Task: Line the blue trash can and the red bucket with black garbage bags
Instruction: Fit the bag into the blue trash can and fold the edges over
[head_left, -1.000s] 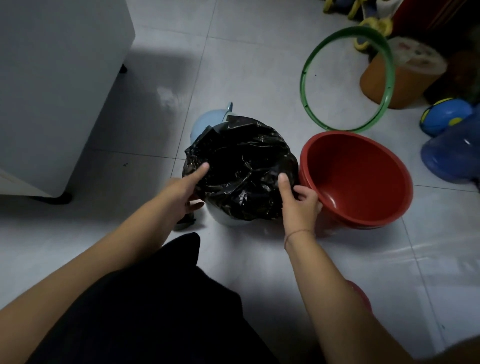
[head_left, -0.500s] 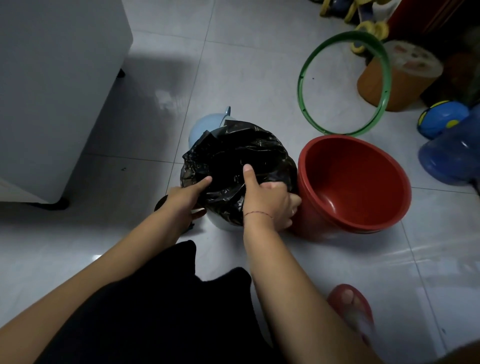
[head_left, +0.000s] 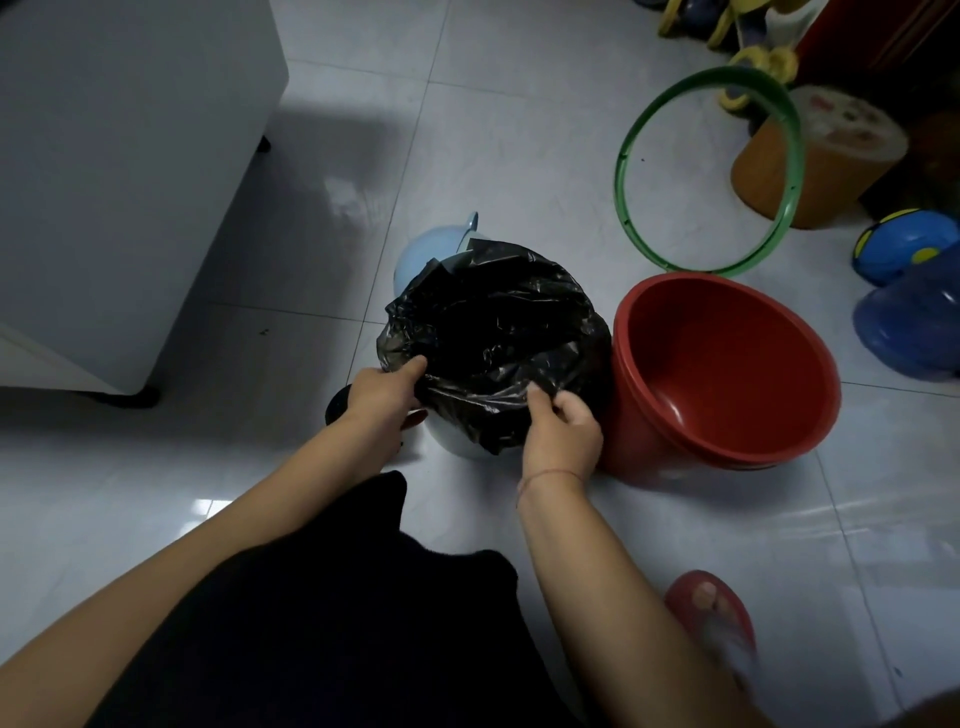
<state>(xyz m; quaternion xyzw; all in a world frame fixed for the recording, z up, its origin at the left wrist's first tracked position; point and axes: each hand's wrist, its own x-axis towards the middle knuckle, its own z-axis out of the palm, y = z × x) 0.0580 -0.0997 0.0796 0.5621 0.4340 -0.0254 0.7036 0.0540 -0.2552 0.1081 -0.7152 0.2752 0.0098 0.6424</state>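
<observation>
A black garbage bag (head_left: 493, 332) is spread over the mouth of the light blue trash can (head_left: 457, 444), whose open lid (head_left: 426, 247) stands up behind it. My left hand (head_left: 382, 395) pinches the bag's near left edge. My right hand (head_left: 563, 428) grips the bag's near right edge by the rim. The red bucket (head_left: 727, 364) stands right beside the can, with no bag in it.
A white cabinet (head_left: 119, 171) stands at the left. A green hoop (head_left: 709, 171) leans on an orange tub (head_left: 821, 161) behind the bucket. A blue ball (head_left: 904, 252) and a blue jug (head_left: 914, 322) lie at the right. My red slipper (head_left: 709, 616) is at lower right.
My right hand slid from the bag's right side toward the near edge and now grips it there. The bag's mouth has opened wider over the can.
</observation>
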